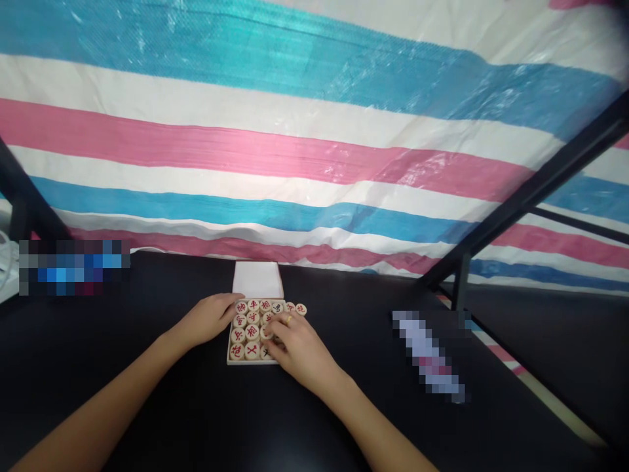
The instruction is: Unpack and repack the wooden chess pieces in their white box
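A shallow white box lies on the dark table, holding rows of round cream Chinese chess pieces with red or black characters. Its lid part lies flat behind it, pale inside. My left hand rests against the box's left side near the back corner, fingers stretched out. Over the right part of the box, my right hand, with a ring on one finger, has thumb and fingers closed on a Chinese chess piece. That hand hides several pieces. Two pieces are at the back right, beside the box.
The black table meets a striped plastic sheet at the back. Black metal bars slant up at both sides. Blurred-out objects lie at the left and right. Something white stands at the left edge.
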A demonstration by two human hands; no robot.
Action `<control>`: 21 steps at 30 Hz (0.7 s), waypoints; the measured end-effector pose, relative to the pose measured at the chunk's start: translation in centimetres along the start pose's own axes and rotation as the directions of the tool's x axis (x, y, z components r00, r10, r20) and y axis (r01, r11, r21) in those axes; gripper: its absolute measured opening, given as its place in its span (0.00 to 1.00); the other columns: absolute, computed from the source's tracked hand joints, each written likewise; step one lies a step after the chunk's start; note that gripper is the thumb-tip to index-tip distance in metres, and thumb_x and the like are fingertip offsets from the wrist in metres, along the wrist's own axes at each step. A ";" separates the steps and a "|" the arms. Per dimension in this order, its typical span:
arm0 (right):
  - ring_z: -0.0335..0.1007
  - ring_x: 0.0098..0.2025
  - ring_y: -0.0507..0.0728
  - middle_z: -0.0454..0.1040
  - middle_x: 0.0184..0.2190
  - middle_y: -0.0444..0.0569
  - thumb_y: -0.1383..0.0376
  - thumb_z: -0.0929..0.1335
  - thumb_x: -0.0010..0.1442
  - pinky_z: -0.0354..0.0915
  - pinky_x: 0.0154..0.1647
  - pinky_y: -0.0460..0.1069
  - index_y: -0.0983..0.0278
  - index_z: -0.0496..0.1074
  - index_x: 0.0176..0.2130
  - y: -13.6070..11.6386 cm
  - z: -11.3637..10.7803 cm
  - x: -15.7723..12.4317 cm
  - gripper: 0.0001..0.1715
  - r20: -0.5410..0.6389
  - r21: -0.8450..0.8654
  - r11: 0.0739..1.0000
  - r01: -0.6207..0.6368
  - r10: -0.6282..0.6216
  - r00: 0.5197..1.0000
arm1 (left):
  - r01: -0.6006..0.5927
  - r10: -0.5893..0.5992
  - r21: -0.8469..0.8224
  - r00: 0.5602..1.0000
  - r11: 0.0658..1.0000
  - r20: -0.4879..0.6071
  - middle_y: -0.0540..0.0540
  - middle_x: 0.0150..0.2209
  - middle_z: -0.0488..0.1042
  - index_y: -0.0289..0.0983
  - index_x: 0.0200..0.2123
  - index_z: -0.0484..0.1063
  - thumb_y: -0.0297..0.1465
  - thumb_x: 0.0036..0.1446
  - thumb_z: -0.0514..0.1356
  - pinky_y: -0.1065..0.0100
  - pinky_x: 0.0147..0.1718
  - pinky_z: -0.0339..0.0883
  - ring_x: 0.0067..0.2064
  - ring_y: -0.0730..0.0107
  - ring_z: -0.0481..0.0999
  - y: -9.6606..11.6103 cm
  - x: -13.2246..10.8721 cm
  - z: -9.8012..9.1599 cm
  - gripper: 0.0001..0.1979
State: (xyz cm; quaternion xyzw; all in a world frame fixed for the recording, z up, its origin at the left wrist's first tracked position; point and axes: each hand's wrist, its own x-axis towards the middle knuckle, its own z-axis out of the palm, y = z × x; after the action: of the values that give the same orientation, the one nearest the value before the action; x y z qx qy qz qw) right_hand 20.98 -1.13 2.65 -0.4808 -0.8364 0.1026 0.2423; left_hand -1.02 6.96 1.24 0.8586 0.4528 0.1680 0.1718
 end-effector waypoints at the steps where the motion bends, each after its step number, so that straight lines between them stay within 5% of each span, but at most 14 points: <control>1: 0.68 0.44 0.58 0.74 0.38 0.50 0.69 0.67 0.59 0.63 0.50 0.53 0.63 0.72 0.36 0.0 0.1 0.0 0.03 0.004 -0.002 1.000 0.010 -0.010 1.000 | -0.001 0.001 0.002 1.000 1.000 0.002 0.45 0.53 0.74 0.39 0.52 0.70 0.35 0.62 0.46 0.63 0.53 0.64 0.53 0.61 0.73 0.0 0.0 0.0 0.20; 7: 0.69 0.41 0.56 0.72 0.38 0.49 0.74 0.66 0.57 0.66 0.45 0.50 0.63 0.70 0.35 -0.3 0.0 -0.1 0.07 -0.010 0.088 0.996 0.031 -0.030 1.000 | 0.010 -0.010 0.013 1.000 1.000 0.008 0.44 0.53 0.74 0.38 0.53 0.70 0.35 0.62 0.46 0.63 0.54 0.63 0.53 0.60 0.73 0.1 0.0 -0.1 0.21; 13: 0.69 0.40 0.55 0.71 0.39 0.49 0.74 0.65 0.52 0.64 0.43 0.49 0.62 0.68 0.30 3.5 -4.1 -0.6 0.07 -0.152 0.139 0.974 -0.180 0.201 0.968 | 0.014 -0.015 0.006 0.999 1.000 0.031 0.44 0.54 0.73 0.38 0.53 0.70 0.35 0.63 0.46 0.61 0.53 0.64 0.53 0.60 0.73 0.1 0.0 -0.2 0.21; 17: 0.69 0.33 0.54 0.72 0.31 0.45 0.72 0.66 0.50 0.63 0.37 0.48 0.62 0.68 0.28 7.4 -5.5 -1.5 0.05 0.056 0.111 0.917 -0.384 0.380 0.923 | 0.020 -0.020 0.008 0.999 1.000 0.032 0.43 0.53 0.73 0.38 0.52 0.70 0.36 0.63 0.46 0.61 0.53 0.64 0.53 0.59 0.73 0.2 0.0 -0.3 0.21; 21: 0.69 0.31 0.53 0.73 0.28 0.45 0.69 0.70 0.48 0.62 0.34 0.47 0.62 0.68 0.28 8.8 -4.7 -1.6 0.05 0.198 0.167 0.871 -0.463 0.430 0.881 | 0.024 -0.025 0.012 0.999 1.000 0.028 0.44 0.53 0.73 0.38 0.53 0.70 0.36 0.63 0.46 0.61 0.53 0.64 0.53 0.60 0.73 0.2 0.0 -0.2 0.21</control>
State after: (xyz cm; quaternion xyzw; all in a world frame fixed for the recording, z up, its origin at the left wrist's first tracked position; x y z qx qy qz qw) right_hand 30.66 1.72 2.66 -0.6237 -0.7030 0.2801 0.1957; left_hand -0.95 6.93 1.51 0.8562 0.4619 0.1512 0.1753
